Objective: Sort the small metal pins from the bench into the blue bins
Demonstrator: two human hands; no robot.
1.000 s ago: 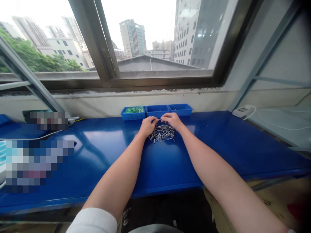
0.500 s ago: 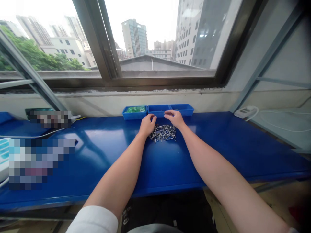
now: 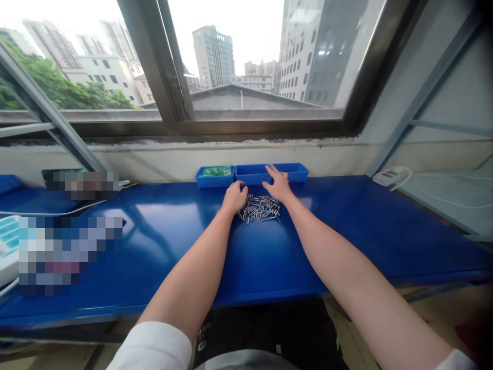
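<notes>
A pile of thin metal pins, which look like blind rivets [image 3: 261, 209], lies on the blue table [image 3: 265, 262]. My left hand [image 3: 234, 198] rests at the pile's left edge with its fingers curled; whatever they may hold is hidden. Past the pile's far right side, my right hand [image 3: 278, 186] is open, fingers spread toward the bins and nothing visible in them. In front of it is the middle blue bin [image 3: 250, 179]. The right blue bin [image 3: 298, 173] is partly covered by that hand.
The left blue bin [image 3: 215, 182] holds green packets [image 3: 216, 171]. A white power strip [image 3: 392, 176] with a cable sits at the back right. On the left are a white and teal object [image 3: 8, 241] and blurred items. Behind the bins, a wall runs below the window.
My right hand has let go of a thin metal pin above the middle bin and spread its fingers. My left hand has stayed beside the pile.
</notes>
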